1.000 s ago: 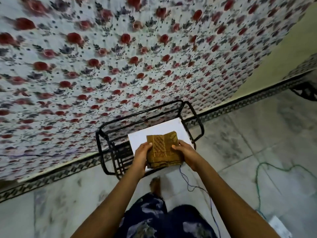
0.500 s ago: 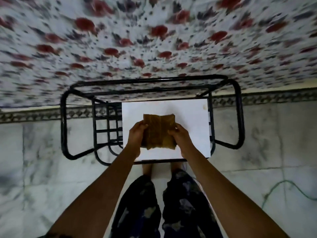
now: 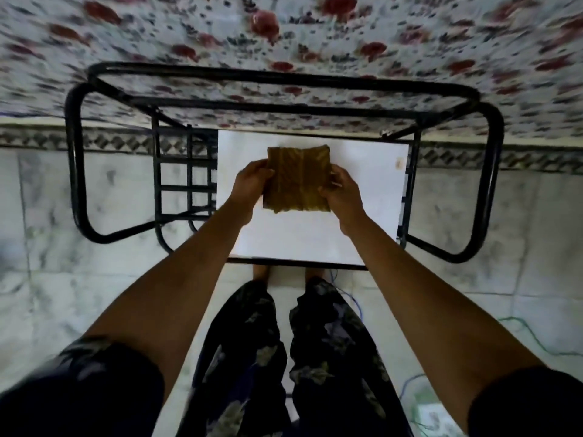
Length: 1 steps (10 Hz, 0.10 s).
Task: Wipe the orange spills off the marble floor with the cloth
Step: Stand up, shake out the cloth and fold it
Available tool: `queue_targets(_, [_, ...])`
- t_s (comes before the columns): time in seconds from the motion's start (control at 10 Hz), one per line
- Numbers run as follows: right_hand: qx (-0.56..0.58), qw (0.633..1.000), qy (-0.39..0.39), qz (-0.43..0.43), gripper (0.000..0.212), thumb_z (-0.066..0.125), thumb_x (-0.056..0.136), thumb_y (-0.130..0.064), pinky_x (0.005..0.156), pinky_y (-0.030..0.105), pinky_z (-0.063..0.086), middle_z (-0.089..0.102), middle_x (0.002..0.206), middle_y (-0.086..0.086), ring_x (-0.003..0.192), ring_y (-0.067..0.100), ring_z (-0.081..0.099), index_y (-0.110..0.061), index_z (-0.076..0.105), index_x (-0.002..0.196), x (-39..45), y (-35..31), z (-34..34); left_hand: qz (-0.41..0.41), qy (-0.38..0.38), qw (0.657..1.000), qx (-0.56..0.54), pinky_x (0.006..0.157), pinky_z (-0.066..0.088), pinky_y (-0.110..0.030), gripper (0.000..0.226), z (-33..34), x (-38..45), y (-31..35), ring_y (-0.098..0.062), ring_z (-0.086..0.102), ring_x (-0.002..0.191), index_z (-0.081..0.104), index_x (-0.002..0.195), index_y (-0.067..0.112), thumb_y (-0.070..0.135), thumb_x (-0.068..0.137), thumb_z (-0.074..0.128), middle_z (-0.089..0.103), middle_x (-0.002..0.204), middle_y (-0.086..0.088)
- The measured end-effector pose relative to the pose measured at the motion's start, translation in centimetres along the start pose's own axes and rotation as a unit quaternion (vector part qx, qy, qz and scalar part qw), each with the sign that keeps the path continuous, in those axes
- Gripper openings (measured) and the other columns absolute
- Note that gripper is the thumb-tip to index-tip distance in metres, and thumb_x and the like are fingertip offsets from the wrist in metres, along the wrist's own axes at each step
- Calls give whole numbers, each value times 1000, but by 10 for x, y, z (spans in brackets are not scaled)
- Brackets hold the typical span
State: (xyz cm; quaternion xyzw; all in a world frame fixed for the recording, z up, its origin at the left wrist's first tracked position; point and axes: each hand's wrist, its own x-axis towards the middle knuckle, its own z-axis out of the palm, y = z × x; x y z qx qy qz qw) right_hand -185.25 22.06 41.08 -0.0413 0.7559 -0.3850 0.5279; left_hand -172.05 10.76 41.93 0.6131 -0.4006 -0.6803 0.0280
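A folded mustard-brown cloth (image 3: 296, 179) is held flat between both hands above a white tabletop (image 3: 362, 190). My left hand (image 3: 250, 184) grips its left edge and my right hand (image 3: 342, 192) grips its right edge. The grey-veined marble floor (image 3: 110, 272) spreads to both sides. No orange spill shows anywhere in view.
The white top sits on a black metal-tube table frame (image 3: 75, 159) with a side rack. Behind it hangs a floral bedsheet (image 3: 284, 36) over a patterned skirting strip. My feet and dark patterned trousers (image 3: 284, 357) are below. Green and blue cords (image 3: 533, 335) lie at the right.
The view has swung from slanted to square-on and come closer to the table. Both hands keep the same hold on the cloth over the white top.
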Motion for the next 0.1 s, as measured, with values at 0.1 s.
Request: queue_targets(0.1, [-21,999,38,13,47,56,90,-10,104,38,41,47,138,12,125,27,47,-10,44,136,-15,-5,3,-8,41,999,27,82,44,-25,33,-6,-6,0,-20,52,102,56,122,7,4,90,49,58,113,-10])
